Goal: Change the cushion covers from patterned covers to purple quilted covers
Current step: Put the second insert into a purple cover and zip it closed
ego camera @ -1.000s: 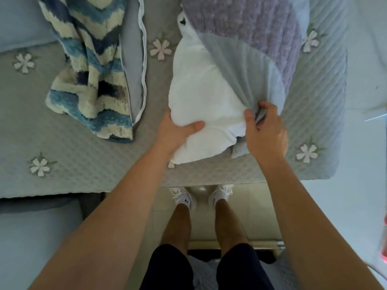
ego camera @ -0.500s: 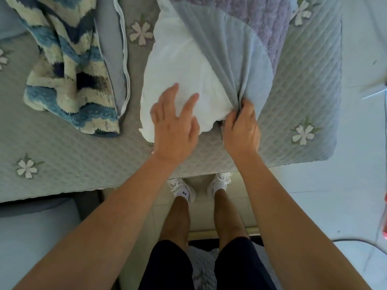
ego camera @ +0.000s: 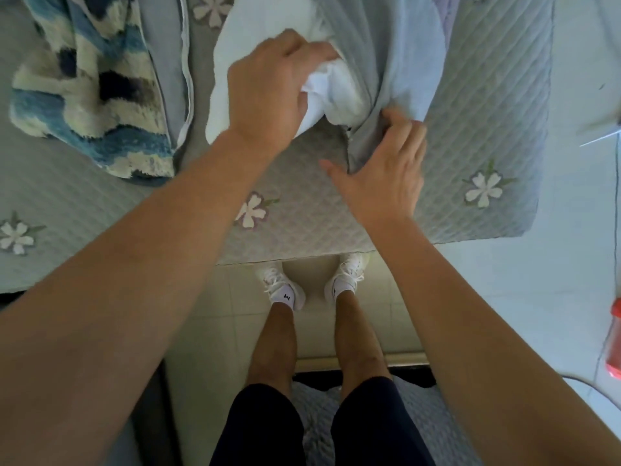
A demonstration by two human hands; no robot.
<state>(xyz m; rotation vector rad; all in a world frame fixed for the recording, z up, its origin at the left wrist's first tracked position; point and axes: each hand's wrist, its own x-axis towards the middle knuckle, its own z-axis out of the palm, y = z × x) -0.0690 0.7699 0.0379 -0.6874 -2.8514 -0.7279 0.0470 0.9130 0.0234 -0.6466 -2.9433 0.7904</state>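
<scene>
Surroundings: patterned cover (ego camera: 84,92), blue and cream, lies empty at 10 o'clock on the grey quilted bedspread (ego camera: 487,105), its white zip edge facing the cushion. It is just beside the cushion and I can't tell whether they touch. Flower patches are dotted over the bedspread, one (ego camera: 252,210) at centre between the forearms. Tiled floor (ego camera: 537,297) is at 3–4 o'clock, white shoes (ego camera: 284,290) at 6, and a red item (ego camera: 615,344) is cut off at the 4 o'clock edge.

Task thing: white cushion insert (ego camera: 336,92) at 12 o'clock, partly inside the purple quilted cover (ego camera: 406,55). The cover mostly shows its grey lining, with a sliver of purple at 1 o'clock.

In the way: the near end of the insert is outside the cover mouth.

Hands: left hand (ego camera: 268,92) is clenched on a bunched fold of insert. Right hand (ego camera: 383,169) is spread, thumb out, with its fingers lying on the cover's mouth edge and no pinch visible.

Versus 0.5 s ago: the left hand was flat on the insert and now grabs it. The right hand was pinching the cover edge and has now loosened. The cushion sits higher in frame.
</scene>
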